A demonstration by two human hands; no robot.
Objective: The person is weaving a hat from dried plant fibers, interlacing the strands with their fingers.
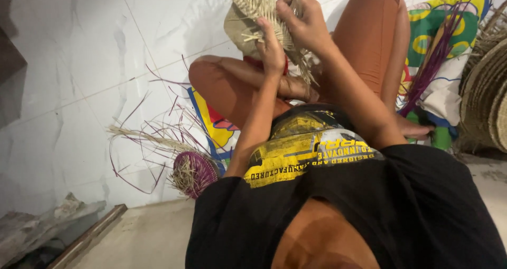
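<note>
— What sort of place is this?

— A home used as a craft workspace, with the weaving done on the floor. The person sits cross-legged on a white tiled floor (pixel 79 63), on a brightly printed mat (pixel 216 124).

— What marks it as a weaving spot?

— Materials lie all around. A half-made purple basket (pixel 193 173) rests on the tiles with loose purple and straw-coloured strands (pixel 142 134) fanning out from it. A bundle of purple reeds (pixel 430 63) leans on a patterned cloth (pixel 449 21), and finished coiled straw pieces (pixel 486 89) are stacked at the edge.

— Any furniture?

— Only a rough concrete ledge (pixel 148 232) beside the tiles.
</note>
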